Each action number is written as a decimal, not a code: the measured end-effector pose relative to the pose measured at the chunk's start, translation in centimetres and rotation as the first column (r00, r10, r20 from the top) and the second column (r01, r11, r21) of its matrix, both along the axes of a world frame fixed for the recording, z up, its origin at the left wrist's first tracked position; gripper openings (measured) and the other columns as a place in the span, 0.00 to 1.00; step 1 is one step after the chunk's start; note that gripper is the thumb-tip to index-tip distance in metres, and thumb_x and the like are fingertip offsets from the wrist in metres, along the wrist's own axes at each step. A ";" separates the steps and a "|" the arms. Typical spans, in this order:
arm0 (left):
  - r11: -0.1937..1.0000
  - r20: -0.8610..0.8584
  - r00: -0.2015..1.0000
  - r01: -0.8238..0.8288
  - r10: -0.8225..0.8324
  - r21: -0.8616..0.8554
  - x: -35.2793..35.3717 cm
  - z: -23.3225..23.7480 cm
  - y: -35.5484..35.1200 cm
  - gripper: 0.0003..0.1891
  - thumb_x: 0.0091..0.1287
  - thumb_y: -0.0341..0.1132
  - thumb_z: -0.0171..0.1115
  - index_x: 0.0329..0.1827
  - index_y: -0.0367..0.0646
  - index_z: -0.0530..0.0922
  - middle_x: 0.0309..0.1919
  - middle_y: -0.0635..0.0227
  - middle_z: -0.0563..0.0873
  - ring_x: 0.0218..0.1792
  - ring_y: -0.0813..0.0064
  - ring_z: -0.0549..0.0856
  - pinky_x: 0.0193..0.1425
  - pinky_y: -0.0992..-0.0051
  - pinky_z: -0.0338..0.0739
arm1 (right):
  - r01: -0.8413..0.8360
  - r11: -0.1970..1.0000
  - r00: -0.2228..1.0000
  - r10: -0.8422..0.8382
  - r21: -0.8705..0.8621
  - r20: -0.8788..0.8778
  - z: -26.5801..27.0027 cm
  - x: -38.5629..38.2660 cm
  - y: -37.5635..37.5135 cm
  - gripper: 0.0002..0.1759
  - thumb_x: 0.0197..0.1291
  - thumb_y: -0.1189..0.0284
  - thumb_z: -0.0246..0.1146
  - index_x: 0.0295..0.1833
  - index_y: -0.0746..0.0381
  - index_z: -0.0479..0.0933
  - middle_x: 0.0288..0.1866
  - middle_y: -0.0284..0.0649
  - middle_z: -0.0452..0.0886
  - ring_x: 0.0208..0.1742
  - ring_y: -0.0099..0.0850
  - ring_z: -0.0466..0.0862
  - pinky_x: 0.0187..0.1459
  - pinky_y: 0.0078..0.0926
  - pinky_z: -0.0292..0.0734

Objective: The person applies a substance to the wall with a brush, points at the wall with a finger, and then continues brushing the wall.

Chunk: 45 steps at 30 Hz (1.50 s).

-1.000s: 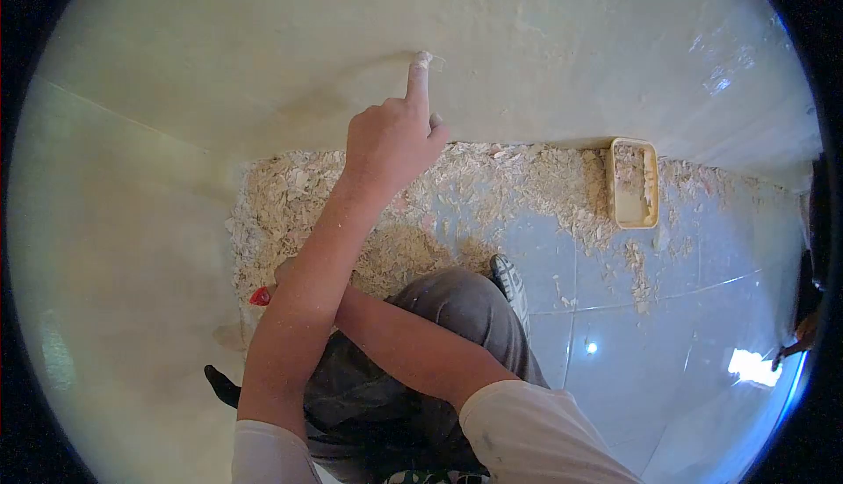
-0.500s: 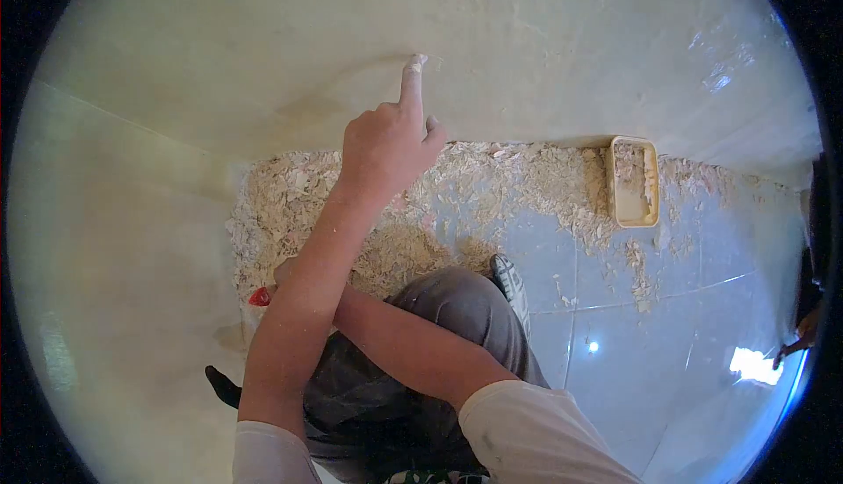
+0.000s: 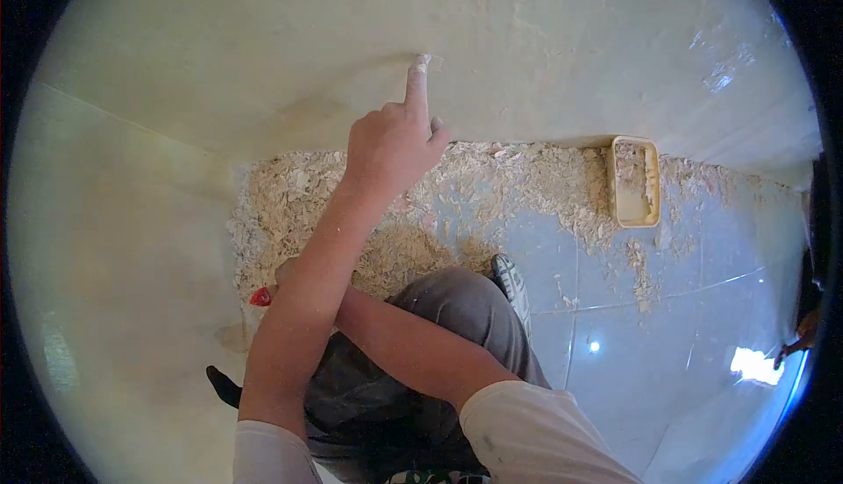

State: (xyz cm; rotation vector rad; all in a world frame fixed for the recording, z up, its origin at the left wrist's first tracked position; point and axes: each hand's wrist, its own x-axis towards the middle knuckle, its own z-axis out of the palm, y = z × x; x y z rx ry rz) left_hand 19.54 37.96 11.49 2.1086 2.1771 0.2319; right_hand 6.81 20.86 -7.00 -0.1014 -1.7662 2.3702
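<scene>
Wall (image 3: 544, 45) | touched by index of left hand (image 3: 391, 146) | grip curled, otherwise empty

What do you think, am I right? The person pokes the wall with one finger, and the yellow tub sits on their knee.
Not quite. The left hand does poke the wall with one finger, but the yellow tub is not on the knee: the head view shows it on the floor at the foot of the wall, among the flakes.

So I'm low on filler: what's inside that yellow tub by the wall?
The yellow tub holds pale crusted paste smeared over its bottom, lumpier toward the wall end. Its depth cannot be seen, nor the tile under it.
</scene>
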 end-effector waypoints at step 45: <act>0.995 -0.093 0.992 0.093 -0.090 0.026 -0.8 -2.0 -0.3 0.37 0.62 0.41 0.57 0.74 0.40 0.55 0.21 0.54 0.83 0.23 0.55 0.85 0.29 0.57 0.80 | -0.396 0.598 0.895 0.080 -0.697 -0.439 -5.9 -6.3 -3.1 0.17 0.71 0.71 0.52 0.59 0.68 0.76 0.57 0.44 0.80 0.57 0.32 0.77 0.60 0.31 0.72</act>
